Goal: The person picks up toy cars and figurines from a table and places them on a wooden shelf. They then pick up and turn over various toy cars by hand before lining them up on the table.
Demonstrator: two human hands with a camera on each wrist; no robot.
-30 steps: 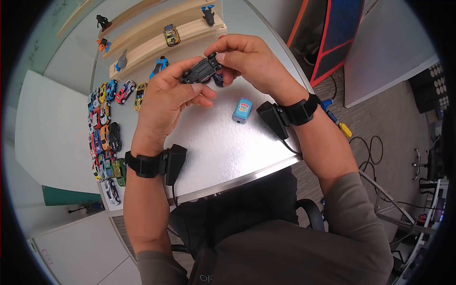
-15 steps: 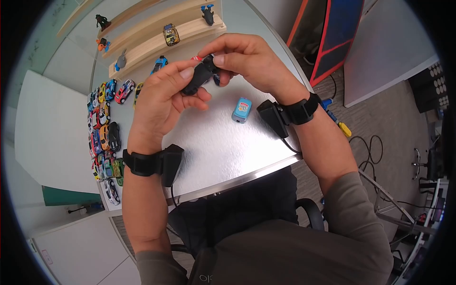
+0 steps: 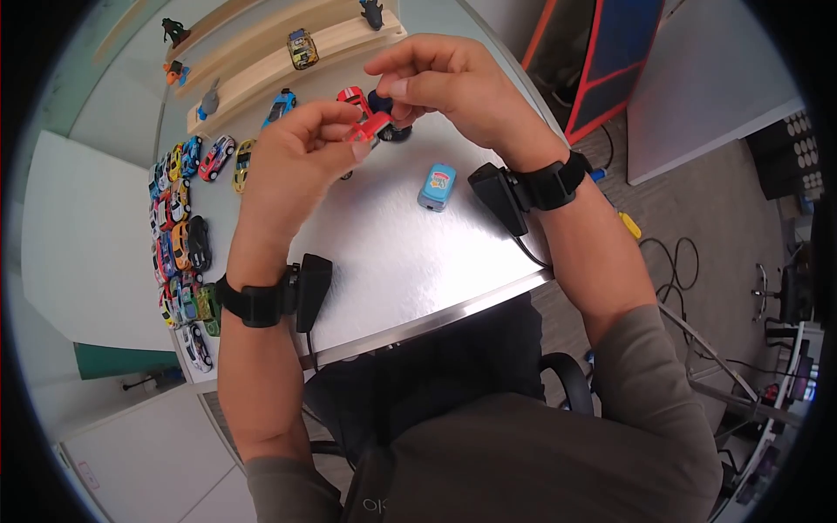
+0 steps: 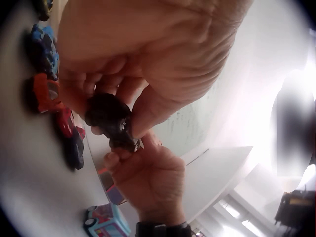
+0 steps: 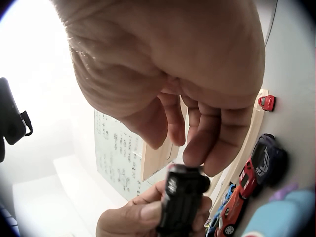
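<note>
My left hand (image 3: 301,166) pinches a small red toy car (image 3: 373,127) between thumb and fingers above the table. Its black underside faces the camera in the right wrist view, where wheels show at the near end. My right hand (image 3: 449,87) is just beyond it, thumb apart from the fingers, with a fingertip right at the car's end. Behind the held car, another red toy car (image 3: 350,96) and a dark blue toy car (image 3: 379,102) are on the table, partly covered by the hands. An orange toy car (image 4: 47,94) shows below my left hand in the left wrist view.
A light blue toy van (image 3: 436,187) stands on the metal table (image 3: 410,261). Toy cars (image 3: 179,235) are packed in rows at the left edge. A wooden stepped rack (image 3: 253,74) at the back carries a yellow-black car (image 3: 302,50) and several small figures.
The held car has been turned, from its black underside towards the head camera to its red body showing. My right thumb and fingers have come off it somewhat. The head view has shifted slightly.
</note>
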